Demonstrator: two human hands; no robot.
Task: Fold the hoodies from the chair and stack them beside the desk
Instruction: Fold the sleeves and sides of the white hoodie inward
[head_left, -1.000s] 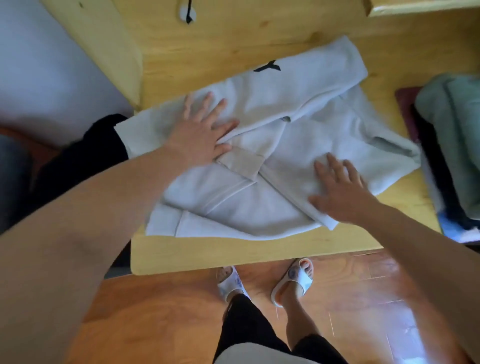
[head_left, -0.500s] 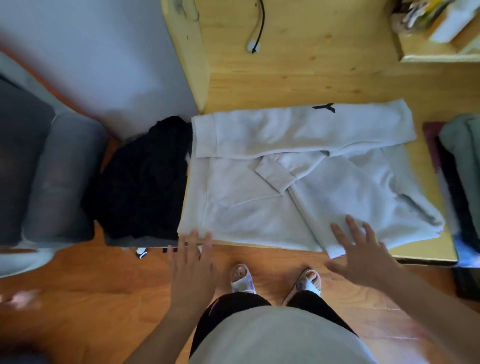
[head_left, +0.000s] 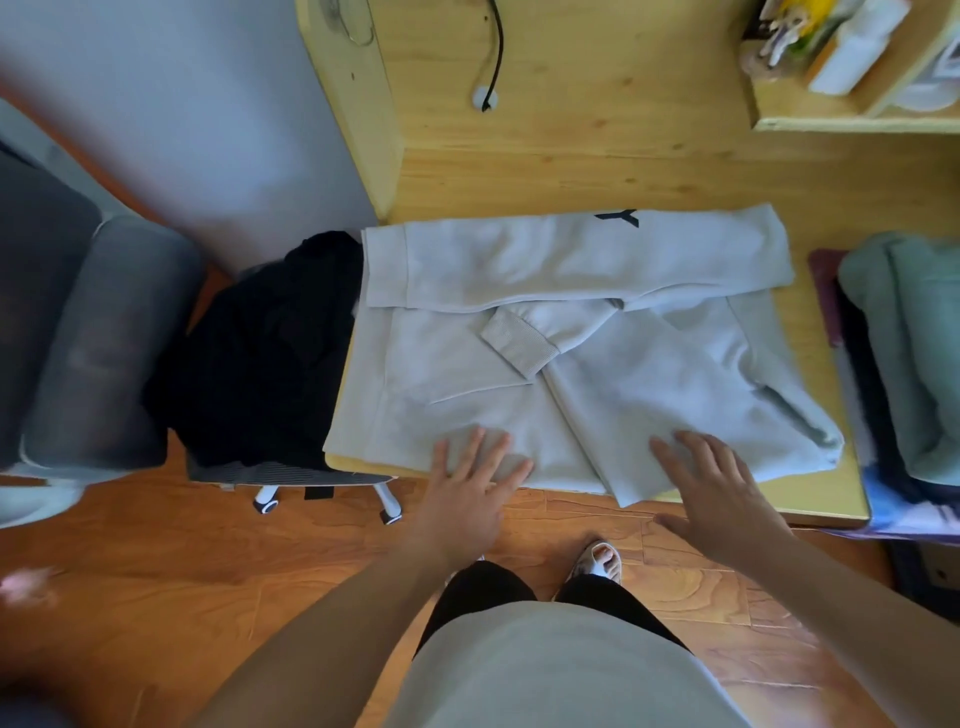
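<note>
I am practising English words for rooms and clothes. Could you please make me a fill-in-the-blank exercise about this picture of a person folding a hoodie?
1. The light grey hoodie lies spread on the wooden ____.
2. The black clothes are piled on the ____, left of the desk.
3. The left hand and right hand both have their fingers ____.
4. The cuff of one sleeve lies folded over the ____ of the hoodie.

Missing words: desk; chair; straight; middle

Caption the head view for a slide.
Both open hands, left and right, reach the near edge of a half-folded pale grey cotton hoodie on a wooden desk.
</note>
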